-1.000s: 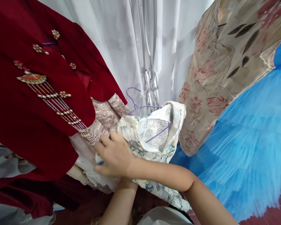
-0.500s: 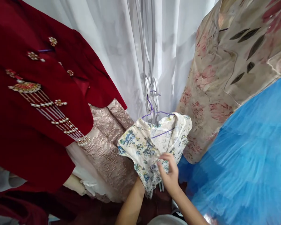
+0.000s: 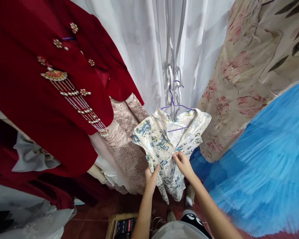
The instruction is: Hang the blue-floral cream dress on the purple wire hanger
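A white dress with blue and yellow flowers (image 3: 161, 142) hangs in front of me on a purple wire hanger (image 3: 172, 103). Its V-shaped neckline faces me, with the hanger's lower bar showing inside. My left hand (image 3: 151, 176) grips the garment's left edge, thumb in front and fingers behind the cloth. At the bottom of the neckline, my right hand (image 3: 182, 162) pinches the front between thumb and fingertips. Below both hands the cloth hangs down in loose folds.
A red velvet jacket (image 3: 64, 116) with beaded trim hangs at left, beside a pink brocade garment (image 3: 127, 146). On the right hang a beige floral dress (image 3: 221, 106) and a blue tulle skirt (image 3: 259, 166). White curtains (image 3: 142, 49) stand behind. A phone (image 3: 126, 226) lies low down.
My left hand has come out from behind the cloth and now grips its edge. The right hand's fingers have closed on the front. The view has shifted, showing more floor.
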The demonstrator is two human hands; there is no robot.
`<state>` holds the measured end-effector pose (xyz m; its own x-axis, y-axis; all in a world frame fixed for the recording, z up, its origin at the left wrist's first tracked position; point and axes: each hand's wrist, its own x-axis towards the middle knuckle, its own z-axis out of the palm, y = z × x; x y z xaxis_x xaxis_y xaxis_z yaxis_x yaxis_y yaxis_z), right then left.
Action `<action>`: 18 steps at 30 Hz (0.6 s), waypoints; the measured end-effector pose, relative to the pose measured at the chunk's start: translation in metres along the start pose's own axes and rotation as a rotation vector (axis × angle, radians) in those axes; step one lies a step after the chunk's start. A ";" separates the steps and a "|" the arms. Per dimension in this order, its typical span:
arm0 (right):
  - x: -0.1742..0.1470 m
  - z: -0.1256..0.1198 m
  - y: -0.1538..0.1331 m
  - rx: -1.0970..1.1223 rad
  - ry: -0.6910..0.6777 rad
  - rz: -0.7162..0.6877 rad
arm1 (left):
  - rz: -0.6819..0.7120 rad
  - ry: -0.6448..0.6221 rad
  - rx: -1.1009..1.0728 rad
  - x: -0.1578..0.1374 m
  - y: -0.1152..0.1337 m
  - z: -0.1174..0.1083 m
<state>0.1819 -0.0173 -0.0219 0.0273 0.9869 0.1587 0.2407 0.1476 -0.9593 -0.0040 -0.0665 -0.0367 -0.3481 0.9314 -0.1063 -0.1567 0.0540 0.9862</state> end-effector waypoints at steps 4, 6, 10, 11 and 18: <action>-0.001 0.008 0.001 0.013 0.037 -0.001 | 0.016 0.043 -0.029 -0.006 0.008 0.005; 0.000 0.011 -0.002 0.009 0.001 -0.032 | -0.001 0.019 -0.038 -0.011 0.006 0.007; -0.006 0.010 -0.006 0.037 -0.019 -0.016 | 0.153 0.122 0.025 -0.024 -0.003 0.007; -0.010 0.008 -0.007 0.067 -0.019 0.005 | 0.253 0.206 0.054 -0.027 -0.006 0.007; -0.041 -0.009 -0.023 0.251 -0.132 0.134 | 0.670 -0.069 0.411 -0.029 -0.016 0.042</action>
<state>0.1841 -0.0621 -0.0043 -0.0872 0.9961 0.0114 -0.0041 0.0111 -0.9999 0.0473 -0.0798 -0.0444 -0.1875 0.8323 0.5216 0.4254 -0.4099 0.8069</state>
